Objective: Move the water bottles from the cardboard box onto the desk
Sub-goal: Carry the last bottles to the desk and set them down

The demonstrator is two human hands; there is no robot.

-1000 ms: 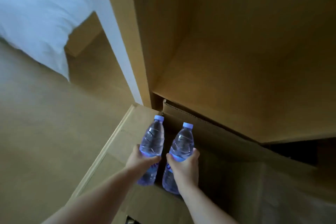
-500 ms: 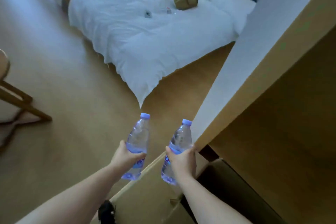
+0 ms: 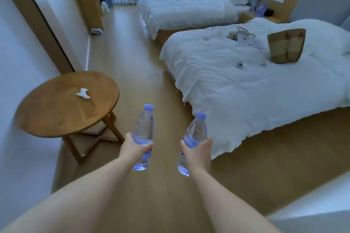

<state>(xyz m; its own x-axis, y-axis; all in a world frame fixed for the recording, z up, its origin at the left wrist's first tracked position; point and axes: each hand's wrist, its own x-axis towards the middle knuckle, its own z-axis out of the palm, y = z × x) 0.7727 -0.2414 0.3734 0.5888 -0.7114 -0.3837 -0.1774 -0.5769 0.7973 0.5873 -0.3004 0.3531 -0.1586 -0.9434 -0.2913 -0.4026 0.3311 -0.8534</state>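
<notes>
Wooden round table [image 3: 56, 108] at nine o'clock carries a crumpled tissue [image 3: 83, 93]. Left hand [image 3: 132, 150] grips one water bottle [image 3: 143, 132] upright over the floor; right hand [image 3: 197, 152] grips another bottle [image 3: 195, 134]. White bed [image 3: 255, 89] lies at two o'clock.

- Bottles [image 3: 143, 128]: clear glossy plastic, beside the table.
- Table [image 3: 62, 104]: smooth wood, low sheen.
- Bed [image 3: 255, 85], right of table: rumpled matt cloth.
</notes>
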